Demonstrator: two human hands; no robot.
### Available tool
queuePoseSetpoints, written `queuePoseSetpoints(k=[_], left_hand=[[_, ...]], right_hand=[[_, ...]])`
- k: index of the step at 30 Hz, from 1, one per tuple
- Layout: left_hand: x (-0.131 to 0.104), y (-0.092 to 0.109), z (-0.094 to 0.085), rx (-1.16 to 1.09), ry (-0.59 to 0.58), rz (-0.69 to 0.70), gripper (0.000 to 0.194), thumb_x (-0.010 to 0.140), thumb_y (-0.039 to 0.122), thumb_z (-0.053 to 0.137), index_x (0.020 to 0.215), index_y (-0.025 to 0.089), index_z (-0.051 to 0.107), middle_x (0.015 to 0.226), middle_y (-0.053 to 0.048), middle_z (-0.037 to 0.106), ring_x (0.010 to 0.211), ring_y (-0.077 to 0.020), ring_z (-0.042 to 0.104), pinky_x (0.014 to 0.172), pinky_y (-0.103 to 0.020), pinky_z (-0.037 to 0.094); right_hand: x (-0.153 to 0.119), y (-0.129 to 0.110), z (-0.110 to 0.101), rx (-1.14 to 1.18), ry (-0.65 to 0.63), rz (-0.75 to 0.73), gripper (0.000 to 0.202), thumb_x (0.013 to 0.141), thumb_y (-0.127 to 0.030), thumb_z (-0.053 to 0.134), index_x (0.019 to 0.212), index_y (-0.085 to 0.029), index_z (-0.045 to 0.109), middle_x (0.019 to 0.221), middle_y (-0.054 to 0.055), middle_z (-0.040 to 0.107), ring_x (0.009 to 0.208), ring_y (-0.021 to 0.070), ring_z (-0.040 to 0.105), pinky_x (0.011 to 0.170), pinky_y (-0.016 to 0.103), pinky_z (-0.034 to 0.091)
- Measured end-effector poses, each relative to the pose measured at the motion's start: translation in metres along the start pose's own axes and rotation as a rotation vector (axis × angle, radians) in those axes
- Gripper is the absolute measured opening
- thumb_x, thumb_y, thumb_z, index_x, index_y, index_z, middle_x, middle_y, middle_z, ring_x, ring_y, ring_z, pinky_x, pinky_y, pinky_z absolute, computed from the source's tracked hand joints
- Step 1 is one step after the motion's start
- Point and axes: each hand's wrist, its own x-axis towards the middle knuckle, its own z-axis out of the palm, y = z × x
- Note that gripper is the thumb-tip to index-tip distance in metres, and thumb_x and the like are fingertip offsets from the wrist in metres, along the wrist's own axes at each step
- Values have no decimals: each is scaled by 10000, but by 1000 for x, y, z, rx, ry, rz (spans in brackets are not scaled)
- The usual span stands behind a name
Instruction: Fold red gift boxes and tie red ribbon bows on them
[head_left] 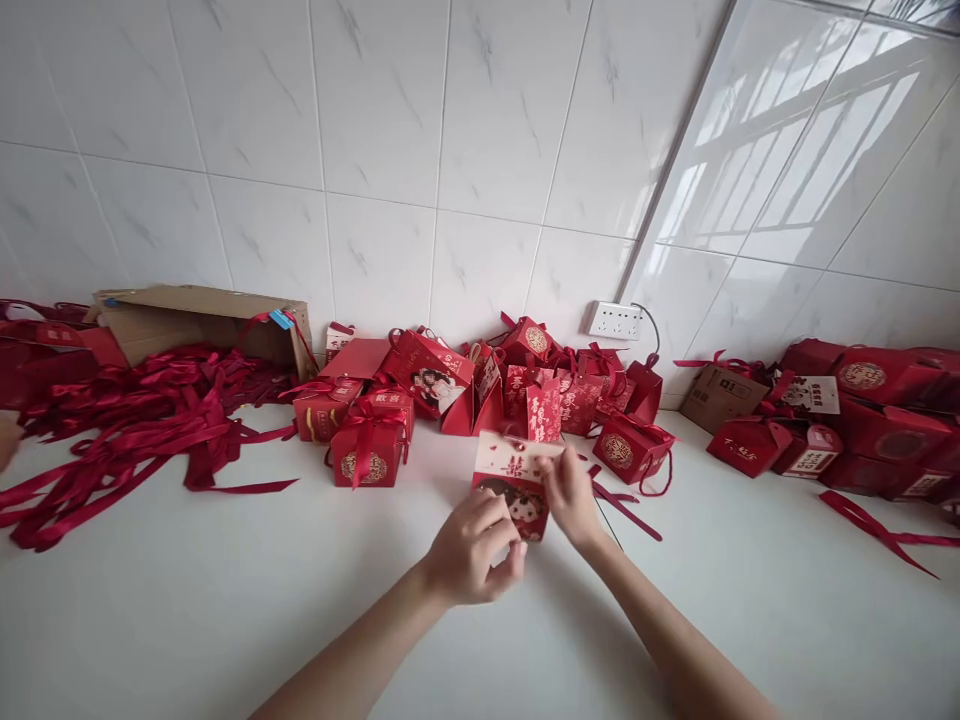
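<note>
Above the white tabletop, a red and cream gift box shows red lettering and a cartoon picture on its front. My right hand grips its right edge, fingers and thumb closed on it. In front of its lower left part is my left hand, with curled fingers and the thumb close to the index finger. Whether it pinches the box or something small is hidden. Just behind stand more red boxes, among them a ribbon-tied one on the left and another with a gold emblem on the right.
Loose dark-red ribbons spill from a cardboard box on the left. Red boxes are stacked at the far right, beside a small brown carton. A power strip sits against the tiled wall.
</note>
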Motion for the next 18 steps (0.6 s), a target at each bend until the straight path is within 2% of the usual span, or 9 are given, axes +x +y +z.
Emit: queuePoseSetpoints(k=[2,3,6,8,10,11,13,16,18], left_hand=[[5,2,-6,-2,122,-30,82,790,136,459,747,197,493,671,-20,506,673,-163,474,640,-302,420],[7,1,-8,-1,190,-112,57,787,149,481,804,199,502,730,-30,523,729,-174,493,677,-314,429],[14,-7,-12,-149,340,-557,155,808,301,517,925,199,508,894,-56,541,856,-201,529,755,-345,451],[19,-13,-14,-482,296,-894,285,839,459,449,923,194,515,862,-47,551,809,-201,561,706,-343,472],[23,-17,-15,-849,163,-1109,408,821,575,425,892,187,533,784,-32,564,721,-194,584,627,-323,479],[24,-18,-15,-974,95,-1148,444,782,607,477,902,185,547,788,-33,580,712,-197,596,614,-317,482],[24,-18,-16,-1063,-14,-1127,526,695,600,614,1030,197,564,938,-57,622,809,-225,623,668,-324,500],[23,-16,-18,-965,-140,-973,778,632,556,716,1289,243,438,1228,-108,553,1045,-281,585,806,-342,501],[21,-13,-18,-779,-176,-889,844,592,532,759,1303,236,415,1235,-124,552,1095,-293,564,833,-336,498]], right_hand=[[-9,8,-5,56,-74,1,290,896,-491,416,794,-223,456,689,-8,530,614,149,522,587,273,446],[-11,12,-6,107,-129,15,293,900,-488,416,839,-212,494,763,16,582,690,167,569,644,291,475],[-13,17,-12,339,-359,108,339,890,-507,446,941,-193,564,927,54,651,861,212,623,776,346,500],[-12,16,-17,476,-511,182,370,867,-528,482,960,-186,587,945,61,665,884,226,632,789,364,505],[-13,13,-21,549,-616,225,387,852,-533,501,980,-179,591,954,71,666,899,235,635,791,380,510],[-14,12,-21,543,-622,229,388,845,-524,515,1009,-179,582,973,77,659,921,237,630,811,391,506],[-18,10,-17,433,-494,208,442,800,-500,589,1097,-176,538,1058,100,624,992,244,600,876,419,480],[-24,8,-10,215,-238,163,574,671,-461,726,1111,-158,517,1102,128,575,975,240,581,884,425,472],[-26,4,-8,227,-320,162,445,678,-455,715,980,-156,582,985,100,613,868,216,601,824,391,495]])
